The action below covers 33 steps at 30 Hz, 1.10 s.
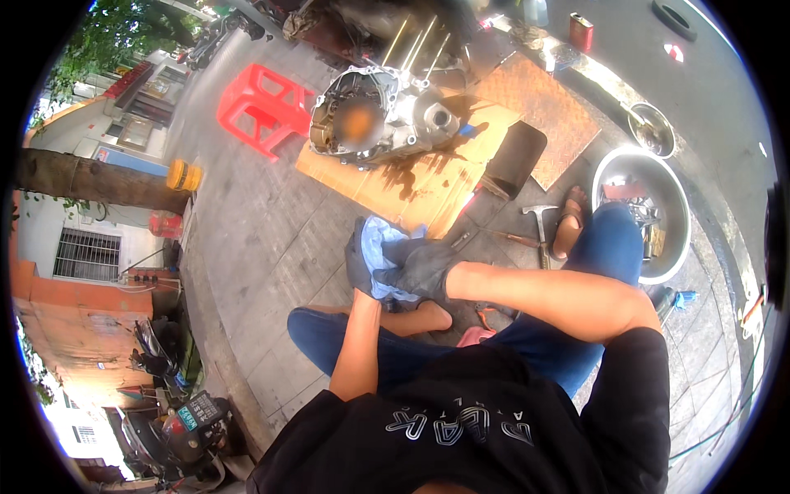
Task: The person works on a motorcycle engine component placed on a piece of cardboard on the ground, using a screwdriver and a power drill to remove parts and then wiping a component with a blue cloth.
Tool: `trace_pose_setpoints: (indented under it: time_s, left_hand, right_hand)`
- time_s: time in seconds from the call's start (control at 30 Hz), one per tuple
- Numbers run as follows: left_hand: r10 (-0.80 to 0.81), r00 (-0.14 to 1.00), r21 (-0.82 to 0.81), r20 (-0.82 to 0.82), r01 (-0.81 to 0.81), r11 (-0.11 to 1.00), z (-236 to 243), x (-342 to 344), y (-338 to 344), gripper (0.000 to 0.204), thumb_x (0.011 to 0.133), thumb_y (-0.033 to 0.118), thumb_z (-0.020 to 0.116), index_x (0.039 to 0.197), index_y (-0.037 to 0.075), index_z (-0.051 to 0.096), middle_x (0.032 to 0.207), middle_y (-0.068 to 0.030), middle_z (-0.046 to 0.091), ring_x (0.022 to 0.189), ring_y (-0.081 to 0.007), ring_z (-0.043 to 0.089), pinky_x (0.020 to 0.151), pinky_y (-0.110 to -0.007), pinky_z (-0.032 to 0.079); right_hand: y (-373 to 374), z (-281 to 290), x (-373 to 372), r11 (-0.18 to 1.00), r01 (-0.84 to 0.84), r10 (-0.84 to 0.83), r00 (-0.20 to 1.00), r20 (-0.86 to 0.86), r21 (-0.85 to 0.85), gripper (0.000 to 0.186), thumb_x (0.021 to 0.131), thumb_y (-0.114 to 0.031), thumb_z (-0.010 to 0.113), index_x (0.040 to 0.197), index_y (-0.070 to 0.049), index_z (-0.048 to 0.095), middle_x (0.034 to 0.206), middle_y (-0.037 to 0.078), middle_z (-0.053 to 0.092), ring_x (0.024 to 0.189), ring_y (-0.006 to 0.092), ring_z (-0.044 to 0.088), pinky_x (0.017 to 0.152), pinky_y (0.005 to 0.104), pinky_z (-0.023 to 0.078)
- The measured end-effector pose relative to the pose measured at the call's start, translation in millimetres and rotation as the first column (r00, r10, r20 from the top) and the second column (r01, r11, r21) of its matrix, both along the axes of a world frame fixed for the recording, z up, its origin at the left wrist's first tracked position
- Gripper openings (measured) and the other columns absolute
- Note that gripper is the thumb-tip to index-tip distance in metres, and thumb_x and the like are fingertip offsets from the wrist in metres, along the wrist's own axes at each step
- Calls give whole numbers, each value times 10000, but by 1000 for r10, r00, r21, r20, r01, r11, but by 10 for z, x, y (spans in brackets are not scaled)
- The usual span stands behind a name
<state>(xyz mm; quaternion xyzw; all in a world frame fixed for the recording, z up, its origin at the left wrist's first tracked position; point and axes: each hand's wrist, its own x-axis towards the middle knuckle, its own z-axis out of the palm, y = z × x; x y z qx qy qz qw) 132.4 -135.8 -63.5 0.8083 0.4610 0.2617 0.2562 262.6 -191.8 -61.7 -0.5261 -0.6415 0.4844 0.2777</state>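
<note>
Outdoors, on grey paving slabs (pixel 255 218) in daylight, with a tree trunk (pixel 99 177) and a parked motorcycle (pixel 191 424) off to the left. Bunched between the left hand (pixel 357 259) and the right hand (pixel 424 267), both dark-gloved: a light blue cloth (pixel 380 235). Lying just right of the left palm and reaching under the right hand, touching both; about equally near to either. Running lengthwise roughly away from the body, though too crumpled for a firm long axis, and poking out above and below the right hand. Gripped on the left, with palm and fingers curled round the outer side; covered from across on the right. Cannot tell how tightly the right fingers close, being partly lost in the folds. Well apart, farther ahead of the grip: an engine crankcase (pixel 411 115), resting on flattened cardboard (pixel 436 202). To the right, beyond both hands, a hammer (pixel 541 226) on the slabs and a round metal basin (pixel 685 235) holding assorted parts (pixel 646 206); ahead to the left, a red plastic stool (pixel 233 97).
</note>
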Motion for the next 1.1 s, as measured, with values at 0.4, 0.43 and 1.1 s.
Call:
trace_pose_setpoints:
  time_s: [0.4,0.43,1.1]
  left_hand:
    - [-175,766,33,619,197,980,-521,-265,43,138,920,145,521,982,34,575,857,-49,589,754,-143,570,671,-299,462]
    - [-35,558,-200,829,354,914,-694,-386,39,188,952,164,509,1059,26,579,915,-61,603,815,-154,586,716,-301,480]
    - [99,984,-71,146,-90,993,-755,-1146,-83,441,934,226,610,1311,7,543,1264,-174,586,1126,-285,596,985,-363,441]
  right_hand:
    - [-49,-111,-369,851,390,-310,913,-264,351,728,853,-528,608,1416,-100,434,1300,227,551,1209,409,523,1026,442,413]
    - [-50,-114,-421,896,376,-318,915,-250,235,713,864,-528,609,1401,-85,454,1308,237,549,1218,396,525,1029,427,414]
    - [90,-1260,-1011,899,311,-426,788,-444,-309,511,945,-501,569,1157,-40,629,1014,58,671,950,143,609,847,283,477]
